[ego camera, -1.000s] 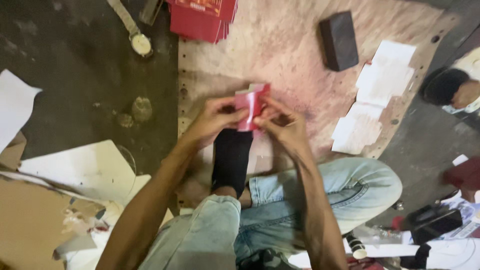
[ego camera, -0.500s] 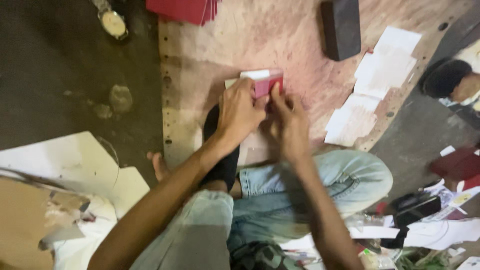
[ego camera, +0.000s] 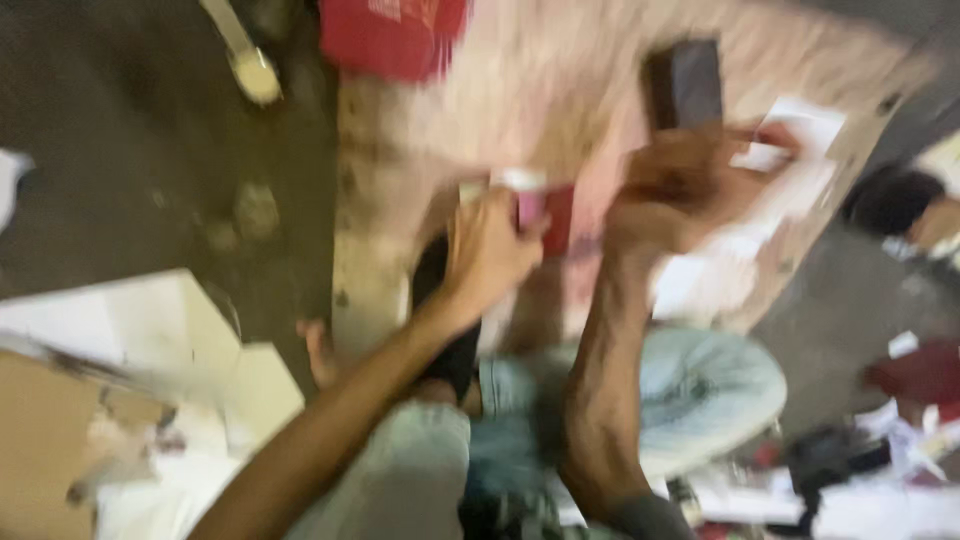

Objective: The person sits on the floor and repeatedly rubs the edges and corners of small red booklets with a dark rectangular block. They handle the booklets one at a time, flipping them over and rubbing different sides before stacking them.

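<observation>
The picture is blurred by motion. My left hand grips a small red and white box over the pinkish board. My right hand is off the box and reaches to the right, its fingers stretched toward the white paper sheets lying on the board. I cannot tell whether its fingertips touch a sheet. My legs in light jeans and a black sock lie below the hands.
A dark rectangular block stands on the board behind my right hand. A stack of red boxes sits at the board's far edge. Cardboard and white sheets lie at the left. Another person's dark head shows at the right.
My right hand has let go of the red and white box and swung right toward the paper sheets. My left hand keeps hold of the box.
</observation>
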Available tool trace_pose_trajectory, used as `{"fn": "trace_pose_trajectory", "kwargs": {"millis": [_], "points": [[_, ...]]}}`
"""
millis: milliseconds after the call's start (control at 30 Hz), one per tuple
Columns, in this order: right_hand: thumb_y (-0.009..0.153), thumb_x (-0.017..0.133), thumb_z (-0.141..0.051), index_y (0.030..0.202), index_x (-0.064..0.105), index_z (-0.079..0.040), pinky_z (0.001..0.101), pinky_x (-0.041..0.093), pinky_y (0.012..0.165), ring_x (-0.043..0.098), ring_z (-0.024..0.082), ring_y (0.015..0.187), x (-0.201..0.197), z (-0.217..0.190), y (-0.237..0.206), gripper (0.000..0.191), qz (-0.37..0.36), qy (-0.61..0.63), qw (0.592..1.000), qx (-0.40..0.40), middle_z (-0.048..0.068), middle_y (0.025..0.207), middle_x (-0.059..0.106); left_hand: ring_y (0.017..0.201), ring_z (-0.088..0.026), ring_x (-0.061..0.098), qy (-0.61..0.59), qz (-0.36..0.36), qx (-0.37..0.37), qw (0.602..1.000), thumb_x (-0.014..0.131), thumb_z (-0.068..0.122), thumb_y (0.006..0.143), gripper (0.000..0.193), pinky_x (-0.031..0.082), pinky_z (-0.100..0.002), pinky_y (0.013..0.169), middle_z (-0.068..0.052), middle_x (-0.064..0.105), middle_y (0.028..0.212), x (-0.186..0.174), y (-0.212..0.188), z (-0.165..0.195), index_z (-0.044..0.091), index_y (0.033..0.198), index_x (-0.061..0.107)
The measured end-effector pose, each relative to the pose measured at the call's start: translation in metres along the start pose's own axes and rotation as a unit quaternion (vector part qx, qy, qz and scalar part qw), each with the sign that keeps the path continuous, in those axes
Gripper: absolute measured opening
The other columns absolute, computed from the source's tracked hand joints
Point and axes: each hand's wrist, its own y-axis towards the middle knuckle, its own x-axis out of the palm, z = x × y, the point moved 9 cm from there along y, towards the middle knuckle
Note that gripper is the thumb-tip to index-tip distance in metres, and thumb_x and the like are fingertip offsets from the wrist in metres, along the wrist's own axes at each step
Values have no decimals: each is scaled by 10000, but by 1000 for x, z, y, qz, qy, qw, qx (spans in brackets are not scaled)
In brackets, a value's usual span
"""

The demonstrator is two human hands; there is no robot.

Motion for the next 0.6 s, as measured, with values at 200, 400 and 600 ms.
{"fn": "trace_pose_trajectory", "kwargs": {"millis": [200,400,600], "points": [[1001,668,-184,1062,694,-57,259,499,632,632,101,731,9,1,-13,144,-99,-66,991,61,2,884,686,833,-413,707,-25,29,52,998,758,266,788,309,552,-515,742,-229,706,873,-10,-5,18,20,959,682],[1030,634,-218,1020,682,-57,248,468,594,595,84,690,-79,-55,-61,168,33,-79,994,-62,-10,840,663,898,-479,638,80,-16,77,994,826,291,858,383,491,-586,751,-271,654,941,2,-23,18,-13,987,632],[1060,601,-252,977,670,-57,238,437,557,557,67,650,-56,-7,-30,223,60,-6,998,21,-22,797,640,923,-464,642,18,44,113,993,792,188,849,326,510,-561,757,-248,644,1000,-12,-29,30,-22,1007,598]]}}
